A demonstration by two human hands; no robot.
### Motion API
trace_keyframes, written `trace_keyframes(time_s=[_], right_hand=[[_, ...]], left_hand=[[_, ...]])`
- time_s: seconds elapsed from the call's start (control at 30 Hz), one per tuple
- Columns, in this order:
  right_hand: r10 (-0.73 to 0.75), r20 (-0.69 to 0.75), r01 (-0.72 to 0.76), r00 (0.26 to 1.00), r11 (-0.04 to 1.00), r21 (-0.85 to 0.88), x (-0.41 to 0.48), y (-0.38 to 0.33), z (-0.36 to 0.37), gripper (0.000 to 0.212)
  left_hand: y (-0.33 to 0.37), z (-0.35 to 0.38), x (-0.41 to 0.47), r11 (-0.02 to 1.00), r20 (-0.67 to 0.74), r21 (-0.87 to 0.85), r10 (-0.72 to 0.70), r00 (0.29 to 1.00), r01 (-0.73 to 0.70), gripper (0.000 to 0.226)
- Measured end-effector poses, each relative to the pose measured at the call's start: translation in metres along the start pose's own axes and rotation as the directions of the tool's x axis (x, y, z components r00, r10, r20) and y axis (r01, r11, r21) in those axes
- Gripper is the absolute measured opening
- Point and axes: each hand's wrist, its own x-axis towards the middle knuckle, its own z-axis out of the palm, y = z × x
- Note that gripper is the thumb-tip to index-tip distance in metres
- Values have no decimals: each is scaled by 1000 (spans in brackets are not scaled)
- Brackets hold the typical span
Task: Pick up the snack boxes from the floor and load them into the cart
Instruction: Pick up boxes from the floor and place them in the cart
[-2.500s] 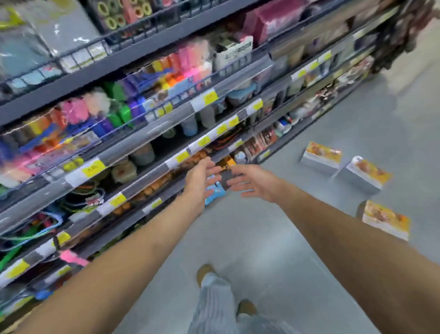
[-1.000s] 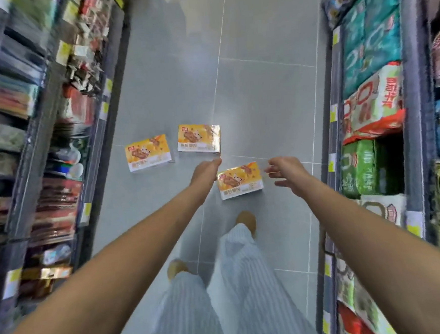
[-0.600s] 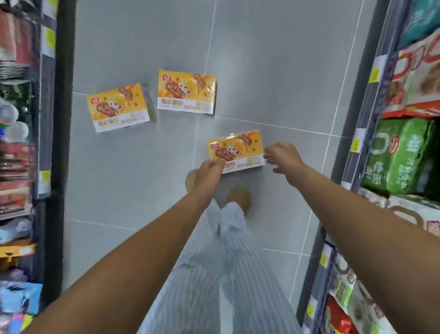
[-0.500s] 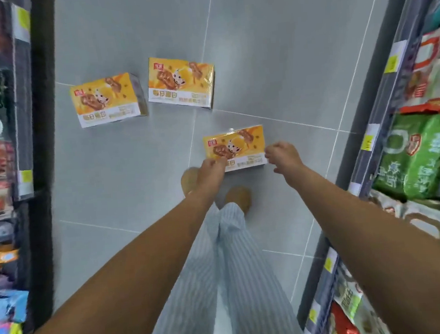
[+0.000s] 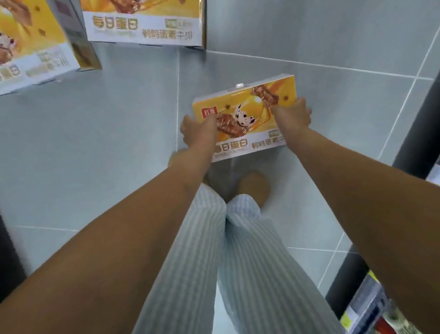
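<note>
As left hand and right hand curled their fingers round opposite ends of the nearest snack box, low over the floor by the shoes, an even squeeze and level lift looked best; cart was out of view.

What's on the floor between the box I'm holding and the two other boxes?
Only bare grey floor with grout lines, in the head view, between the held box, the left box and the top box.

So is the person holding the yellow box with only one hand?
No, the left hand grips one end of the snack box and the right hand grips the other.
</note>
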Motion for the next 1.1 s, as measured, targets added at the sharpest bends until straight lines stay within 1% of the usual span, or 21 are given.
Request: trace_keyframes(time_s=[0.03,0.07,0.13,0.2,0.27,0.37,0.4,0.5,0.57,0.67,0.7,0.77,0.8,0.83,0.9,0.93,0.97,1.03,1.1], right_hand=[[-5,-12,5,1000,1000,-13,7,1,5,58],[-11,-17,10,1000,1000,-18,13,4,9,59],[-22,-33,21,999,1000,-10,27,9,15,62],[-27,-28,27,999,1000,3,37,15,16,63],[-31,4,31,1000,1000,4,42,18,14,57],[-39,39,39,998,999,6,37,15,6,39],[-52,28,52,998,999,2,33,12,4,37],[-109,-19,108,994,993,-39,11,-3,-6,43],[-133,-28,131,991,990,-55,-8,-14,-15,43],[-184,-9,183,983,981,-67,-46,-32,-31,41],[-201,-7,200,980,977,-71,-59,-41,-38,44],[-238,31,239,971,967,-87,-105,-62,-52,59],[-262,45,265,964,960,-93,-122,-71,-57,63],[-276,55,280,960,954,-103,-136,-79,-62,59],[-316,89,325,945,938,-118,-171,-93,-70,34],[-330,111,342,938,933,-115,-191,-97,-74,27],[-350,130,365,928,924,-113,-210,-104,-79,29],[-400,170,422,900,899,-115,-248,-116,-87,38],[-440,212,472,873,871,-135,-288,-122,-93,40]], left_hand=[[-4,1,10,1000,12,-1,-15,1000,15,66],[-9,2,19,1000,36,-13,-24,999,24,58],[-14,6,33,1000,111,-3,-27,993,28,36],[-16,9,41,999,165,-22,-33,986,37,27],[-17,10,44,998,192,-43,-37,981,47,31],[-16,6,41,998,220,-34,-44,975,53,49],[-14,3,39,998,214,-38,-36,976,45,51],[-5,-12,22,997,178,-69,-15,984,27,51],[0,-25,5,998,156,-66,-8,988,18,49],[9,-54,-27,996,98,-91,-15,995,24,39],[14,-66,-38,993,76,-113,-12,997,21,37],[24,-99,-70,988,50,-152,9,999,-1,35],[28,-111,-82,987,35,-160,14,999,-9,34],[32,-121,-93,987,14,-158,21,1000,-18,33],[36,-152,-122,983,-29,-177,40,999,-45,32],[35,-167,-135,983,-49,-173,53,997,-61,35],[36,-182,-149,984,-65,-160,66,996,-76,42],[33,-213,-178,983,-108,-152,85,991,-101,56],[28,-240,-209,978,-145,-179,80,986,-106,55]])
